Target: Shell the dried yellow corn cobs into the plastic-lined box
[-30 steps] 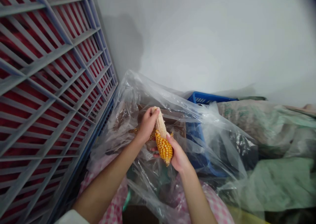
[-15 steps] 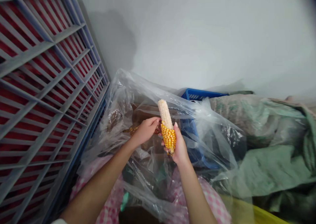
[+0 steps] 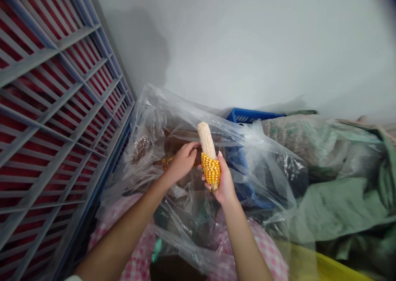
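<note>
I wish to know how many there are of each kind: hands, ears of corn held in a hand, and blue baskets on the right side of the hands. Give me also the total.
Hands: 2 (left hand, right hand)
Held ears: 1 (corn ear, in the right hand)
Blue baskets, right side: 1 (blue basket)
Total: 4

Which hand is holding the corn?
The right hand. It is wrapped around the lower part of the corn cob, where the yellow kernels are. The left hand is only close beside the cob, not wrapped around it.
</note>
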`<state>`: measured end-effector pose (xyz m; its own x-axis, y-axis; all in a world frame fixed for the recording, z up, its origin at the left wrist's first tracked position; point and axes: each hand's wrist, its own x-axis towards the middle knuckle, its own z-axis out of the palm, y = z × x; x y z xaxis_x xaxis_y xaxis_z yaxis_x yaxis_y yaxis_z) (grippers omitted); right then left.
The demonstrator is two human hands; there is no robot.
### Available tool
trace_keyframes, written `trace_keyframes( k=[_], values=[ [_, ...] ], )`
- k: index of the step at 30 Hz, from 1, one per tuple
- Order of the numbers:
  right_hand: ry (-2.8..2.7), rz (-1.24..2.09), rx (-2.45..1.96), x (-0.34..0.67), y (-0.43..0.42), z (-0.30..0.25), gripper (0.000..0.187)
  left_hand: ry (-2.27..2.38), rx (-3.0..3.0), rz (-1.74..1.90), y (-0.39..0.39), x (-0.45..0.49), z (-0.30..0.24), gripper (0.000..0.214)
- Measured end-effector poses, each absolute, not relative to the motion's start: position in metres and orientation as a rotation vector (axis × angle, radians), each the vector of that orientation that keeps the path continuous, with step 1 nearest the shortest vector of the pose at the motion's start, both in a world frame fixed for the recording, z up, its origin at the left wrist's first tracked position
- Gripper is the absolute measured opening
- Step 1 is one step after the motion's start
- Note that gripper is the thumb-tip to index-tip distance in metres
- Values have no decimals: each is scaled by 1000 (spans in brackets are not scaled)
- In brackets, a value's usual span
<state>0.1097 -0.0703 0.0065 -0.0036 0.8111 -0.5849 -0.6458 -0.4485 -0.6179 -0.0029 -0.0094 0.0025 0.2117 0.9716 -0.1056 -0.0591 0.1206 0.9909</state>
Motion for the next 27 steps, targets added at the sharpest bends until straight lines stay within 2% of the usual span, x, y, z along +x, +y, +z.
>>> trace_keyframes(
  k=[2, 6, 10, 27],
  values=[
    [-218, 1662, -1175, 109, -71, 6, 45, 1065, 1196, 1012, -9, -3, 3, 10],
    [-193, 1735, -1108, 110, -72, 7, 49, 885, 1092, 770, -12, -3, 7, 15],
    [-154, 1831, -979, 115, -74, 8, 49, 833, 1102, 764, -16, 0, 9, 19],
    [-102, 1909, -965, 110, -73, 5, 47, 1289, 1385, 834, -23, 10, 5, 35]
  ],
)
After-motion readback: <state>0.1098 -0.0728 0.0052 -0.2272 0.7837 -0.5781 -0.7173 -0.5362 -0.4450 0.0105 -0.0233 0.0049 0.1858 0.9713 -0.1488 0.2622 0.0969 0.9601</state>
